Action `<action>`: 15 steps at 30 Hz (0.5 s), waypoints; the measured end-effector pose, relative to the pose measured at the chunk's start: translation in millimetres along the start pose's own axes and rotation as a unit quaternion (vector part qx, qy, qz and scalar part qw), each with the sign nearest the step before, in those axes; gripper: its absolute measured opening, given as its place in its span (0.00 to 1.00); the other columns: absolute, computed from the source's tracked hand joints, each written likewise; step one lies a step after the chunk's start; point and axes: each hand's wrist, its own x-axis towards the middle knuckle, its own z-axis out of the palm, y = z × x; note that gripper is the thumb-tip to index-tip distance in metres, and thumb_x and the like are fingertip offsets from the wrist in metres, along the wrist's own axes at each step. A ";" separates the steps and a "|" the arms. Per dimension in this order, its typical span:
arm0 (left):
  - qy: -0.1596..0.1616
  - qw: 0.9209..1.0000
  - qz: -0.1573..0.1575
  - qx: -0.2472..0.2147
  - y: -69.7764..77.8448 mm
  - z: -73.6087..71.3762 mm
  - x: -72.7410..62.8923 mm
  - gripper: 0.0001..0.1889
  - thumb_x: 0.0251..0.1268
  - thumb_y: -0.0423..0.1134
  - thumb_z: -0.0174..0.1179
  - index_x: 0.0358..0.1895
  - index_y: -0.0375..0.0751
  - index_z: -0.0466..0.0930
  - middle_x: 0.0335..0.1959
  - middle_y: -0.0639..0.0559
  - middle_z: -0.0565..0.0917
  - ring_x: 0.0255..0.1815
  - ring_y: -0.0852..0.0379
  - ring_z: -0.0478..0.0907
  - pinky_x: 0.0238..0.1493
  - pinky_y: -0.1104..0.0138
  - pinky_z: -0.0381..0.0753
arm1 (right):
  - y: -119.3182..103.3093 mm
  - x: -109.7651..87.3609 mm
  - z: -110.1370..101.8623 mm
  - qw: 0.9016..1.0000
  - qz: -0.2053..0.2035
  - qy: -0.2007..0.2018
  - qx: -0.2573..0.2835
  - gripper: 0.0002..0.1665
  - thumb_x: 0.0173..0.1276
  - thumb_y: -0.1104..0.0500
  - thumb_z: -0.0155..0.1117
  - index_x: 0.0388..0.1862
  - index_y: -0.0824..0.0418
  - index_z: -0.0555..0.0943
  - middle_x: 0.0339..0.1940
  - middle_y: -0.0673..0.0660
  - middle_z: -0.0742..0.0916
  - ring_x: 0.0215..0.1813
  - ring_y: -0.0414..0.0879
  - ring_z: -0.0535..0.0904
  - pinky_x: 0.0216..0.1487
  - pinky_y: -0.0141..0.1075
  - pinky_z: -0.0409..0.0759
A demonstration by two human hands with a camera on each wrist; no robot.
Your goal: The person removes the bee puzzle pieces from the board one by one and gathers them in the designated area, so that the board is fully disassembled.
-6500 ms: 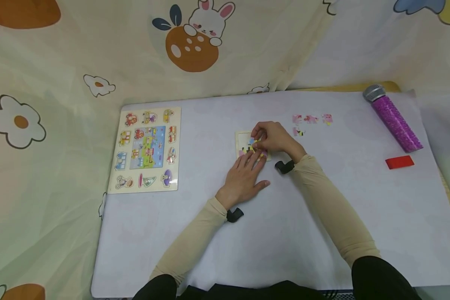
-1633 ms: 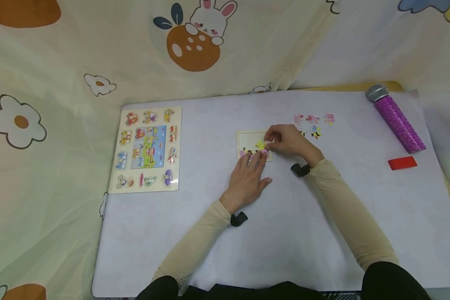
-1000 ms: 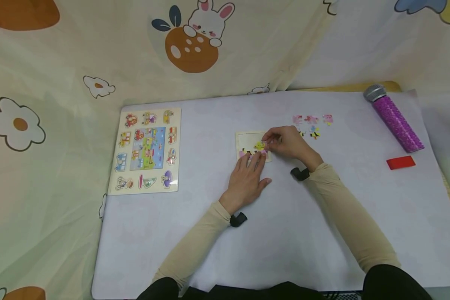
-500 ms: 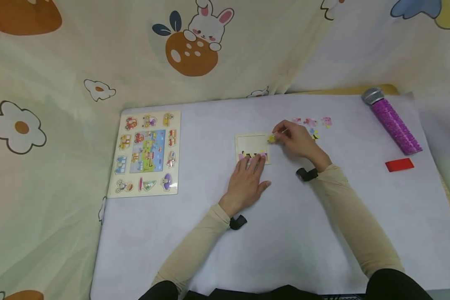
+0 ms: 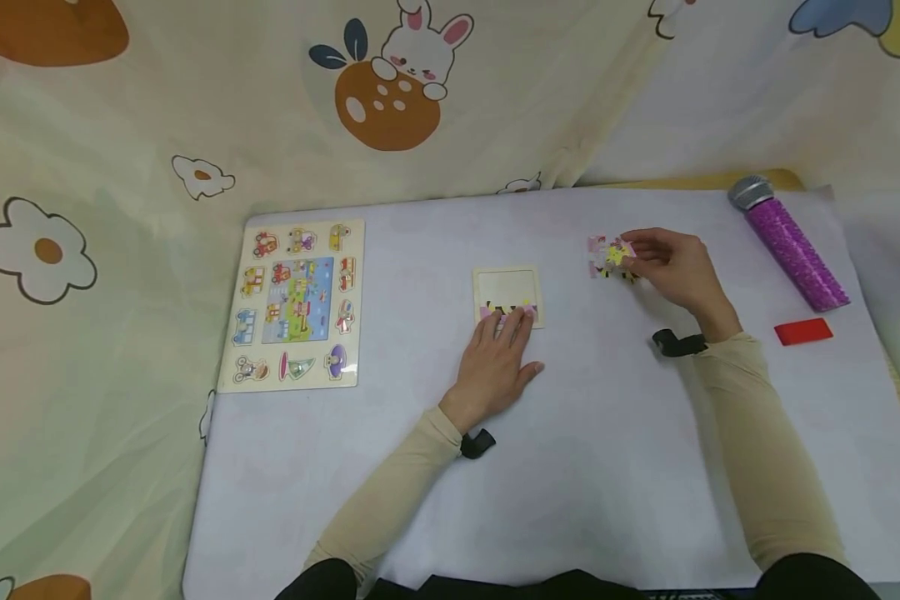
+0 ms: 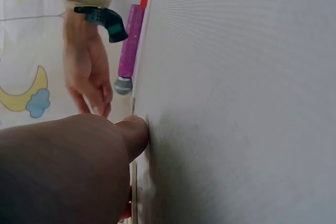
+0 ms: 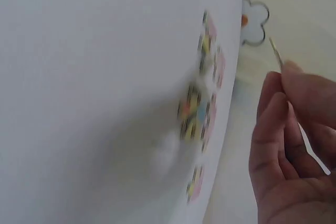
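Note:
My left hand (image 5: 487, 371) lies flat, its fairly straight fingertips resting on the lower edge of a small puzzle board (image 5: 506, 270). Pink, yellow and black pieces show along that lower edge, partly under the fingers; the upper part is bare. My right hand (image 5: 678, 271) pinches a yellow puzzle piece (image 5: 618, 252) between thumb and fingers, over the loose pieces at the back right. In the right wrist view this puzzle piece (image 7: 276, 51) appears edge-on, off the table. Beneath and beside it lie pink loose pieces (image 5: 594, 243) and a bee-patterned piece (image 7: 191, 111).
A larger vehicle puzzle board (image 5: 348, 312) lies at the left of the white table (image 5: 420, 467). On the right are a glittery purple microphone (image 5: 795, 248) and a red block (image 5: 803, 332). A patterned curtain (image 5: 217, 100) hangs behind the table.
A bee-patterned piece has come to lie among the loose pieces. My right hand has since lifted the yellow piece off the board and carried it right. The left hand stays on the board.

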 end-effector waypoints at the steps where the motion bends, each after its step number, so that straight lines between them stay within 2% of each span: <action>1: 0.002 1.000 0.000 0.000 0.1 0.1 0.0 0.42 0.83 0.65 0.46 0.87 0.44 0.49 0.86 0.49 0.58 0.83 0.43 0.56 0.85 0.54 0.54 | 4.4 -1.1 -5.9 1.000 0.009 -0.004 -0.006 0.26 0.74 0.55 0.73 0.68 0.60 0.83 0.59 0.66 0.87 0.43 0.22 0.78 0.41 0.16 0.77; 8: 0.012 1.000 0.001 0.004 -0.2 1.4 0.2 0.42 0.83 0.64 0.47 0.87 0.43 0.50 0.85 0.49 0.59 0.82 0.43 0.58 0.85 0.53 0.55 | 34.0 -8.2 -33.1 0.997 0.062 -0.001 -0.056 0.29 0.76 0.51 0.71 0.71 0.60 0.80 0.62 0.68 0.85 0.44 0.24 0.75 0.41 0.16 0.73; 12: 0.015 1.000 0.002 0.008 0.5 1.6 -0.6 0.42 0.83 0.65 0.47 0.87 0.43 0.50 0.85 0.49 0.59 0.82 0.43 0.58 0.85 0.53 0.55 | 49.7 -11.2 -41.6 0.993 0.082 -0.007 -0.079 0.31 0.76 0.46 0.70 0.70 0.60 0.80 0.61 0.67 0.85 0.46 0.30 0.75 0.45 0.24 0.71; 15: 0.014 1.000 0.003 0.014 1.3 1.7 -1.6 0.44 0.82 0.66 0.47 0.87 0.42 0.50 0.85 0.48 0.59 0.83 0.42 0.57 0.85 0.53 0.54 | 59.1 -11.9 -44.3 0.993 0.091 -0.014 -0.074 0.32 0.75 0.46 0.70 0.70 0.61 0.80 0.60 0.68 0.85 0.47 0.35 0.75 0.48 0.31 0.70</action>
